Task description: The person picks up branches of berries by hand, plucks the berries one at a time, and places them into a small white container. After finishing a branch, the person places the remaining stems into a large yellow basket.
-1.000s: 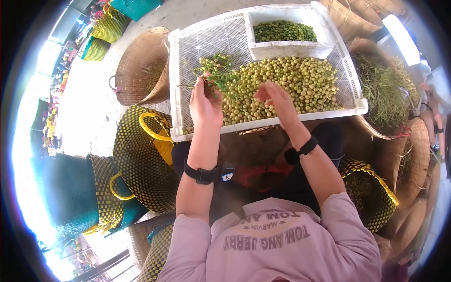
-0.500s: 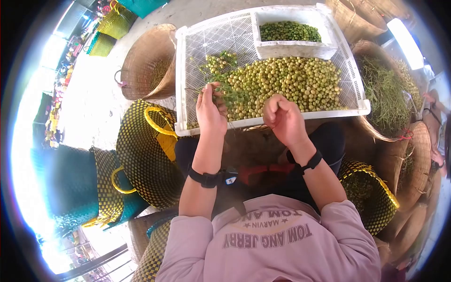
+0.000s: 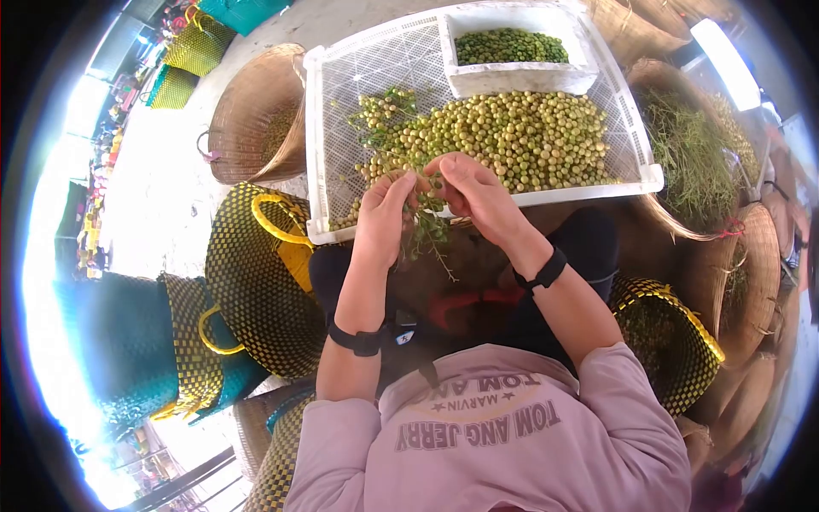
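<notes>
A leafy green sprig [image 3: 430,226] with thin stems hangs between my two hands at the front edge of a white mesh crate [image 3: 358,81]. My left hand [image 3: 386,215] is closed around part of it. Thumb and fingers of my right hand [image 3: 479,198] pinch its upper part, close against the left fingertips. Just beyond my hands lies a pile of small round yellow-green fruits [image 3: 520,136] in the crate. A bunch of fruits still on stems [image 3: 388,111] lies at the pile's left.
A white box [image 3: 520,81] of smaller green fruits stands in the crate's back right. Woven baskets flank me: a tan one [image 3: 247,119] at back left, a black-and-yellow one [image 3: 256,290] at left, another [image 3: 674,367] at right. Stripped stems [image 3: 695,162] fill a right-hand basket.
My right hand has moved left and joined my left hand at the sprig. The sprig now hangs down over the crate's front edge, and the view has shifted slightly.
</notes>
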`<move>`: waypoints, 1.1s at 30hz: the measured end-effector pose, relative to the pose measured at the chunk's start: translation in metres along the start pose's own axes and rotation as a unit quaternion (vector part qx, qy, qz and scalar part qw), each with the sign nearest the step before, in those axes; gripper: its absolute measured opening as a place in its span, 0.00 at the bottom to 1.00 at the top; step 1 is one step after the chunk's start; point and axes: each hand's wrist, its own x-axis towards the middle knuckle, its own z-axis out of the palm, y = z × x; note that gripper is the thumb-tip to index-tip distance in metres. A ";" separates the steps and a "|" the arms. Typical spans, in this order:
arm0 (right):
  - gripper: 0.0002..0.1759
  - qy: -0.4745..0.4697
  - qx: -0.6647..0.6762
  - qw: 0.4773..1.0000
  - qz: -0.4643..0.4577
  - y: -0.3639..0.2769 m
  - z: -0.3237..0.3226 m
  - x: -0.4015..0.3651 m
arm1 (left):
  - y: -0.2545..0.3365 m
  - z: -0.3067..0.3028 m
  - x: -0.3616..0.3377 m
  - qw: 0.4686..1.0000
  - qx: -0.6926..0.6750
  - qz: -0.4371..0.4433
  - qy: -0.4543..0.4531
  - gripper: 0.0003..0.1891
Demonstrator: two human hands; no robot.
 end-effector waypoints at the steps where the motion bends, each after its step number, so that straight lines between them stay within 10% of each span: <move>1: 0.13 -0.017 0.006 1.000 -0.015 0.002 -0.002 0.000 | 0.002 0.001 -0.003 1.000 0.010 -0.012 -0.005 0.11; 17: 0.07 -0.036 0.372 0.923 0.088 0.024 -0.020 -0.008 | -0.007 0.013 -0.011 0.995 -0.049 -0.053 -0.066 0.10; 28: 0.10 -0.027 0.025 0.999 0.022 0.009 -0.002 -0.026 | -0.009 -0.005 -0.009 0.998 -0.025 -0.015 -0.060 0.11; 33: 0.10 0.045 0.195 0.980 0.009 0.009 0.000 -0.025 | 0.001 -0.008 -0.015 0.995 -0.065 -0.044 -0.065 0.09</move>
